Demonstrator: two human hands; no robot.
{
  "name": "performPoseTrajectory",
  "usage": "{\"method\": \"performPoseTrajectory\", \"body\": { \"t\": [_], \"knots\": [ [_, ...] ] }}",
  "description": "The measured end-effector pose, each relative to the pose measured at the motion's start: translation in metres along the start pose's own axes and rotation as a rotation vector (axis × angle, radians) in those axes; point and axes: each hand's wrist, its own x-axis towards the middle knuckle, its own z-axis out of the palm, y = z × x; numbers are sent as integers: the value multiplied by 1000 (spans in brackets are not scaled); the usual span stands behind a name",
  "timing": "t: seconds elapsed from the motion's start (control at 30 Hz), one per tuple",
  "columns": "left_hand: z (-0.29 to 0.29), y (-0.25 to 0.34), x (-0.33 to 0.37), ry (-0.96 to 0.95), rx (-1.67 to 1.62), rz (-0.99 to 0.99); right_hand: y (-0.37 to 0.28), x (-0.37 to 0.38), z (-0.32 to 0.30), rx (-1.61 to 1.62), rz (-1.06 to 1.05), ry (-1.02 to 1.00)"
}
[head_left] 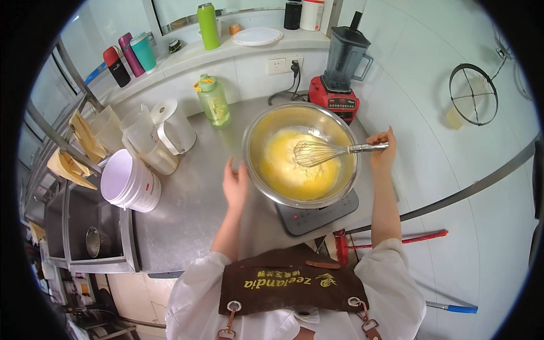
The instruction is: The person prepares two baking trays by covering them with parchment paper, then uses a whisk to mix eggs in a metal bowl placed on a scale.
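Note:
A large steel mixing bowl (254, 182) sits on a dark flat induction cooker (317, 220). Inside it, a pale powdery mound (290, 153) lies in yellow liquid (300, 191). My right hand (382, 148) grips the handle end of a wire whisk (320, 154), whose wires dip toward the mound from the right. Just left of the bowl's rim, my left hand (236, 184) is open and slightly blurred, its fingers apart and nothing in it. Whether its fingertips touch the rim I cannot tell.
A red-based blender (340, 73) stands behind the bowl at right, and a green bottle (214, 101) behind it at left. Further left are a white bucket (131, 181), a white pitcher (173, 127), clear jugs (144, 139) and a sink (96, 221). Cups line the ledge (187, 62).

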Motion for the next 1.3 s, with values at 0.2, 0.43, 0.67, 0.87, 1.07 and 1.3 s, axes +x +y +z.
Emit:
{"method": "performPoseTrajectory", "body": {
  "t": [0.2, 0.43, 0.67, 0.87, 1.07, 1.3],
  "knots": [
    [-24, -94, -36, -259, -178, -393, 39, -32, -89, -63, 270, 109],
    [39, -100, -113, -630, -537, -870, 93, -88, -147, -467, 535, 89],
    [36, -59, -115, -782, -473, -928, 101, -102, -137, -747, 677, -95],
    [30, -76, -111, -705, -511, -952, 93, -137, -106, -824, 689, 88],
    [0, -54, -96, -670, -385, -957, 82, -171, -65, -684, 726, 116],
    [-9, -48, -85, -676, -334, -920, 122, -192, -101, -703, 412, 95]
  ]
}}
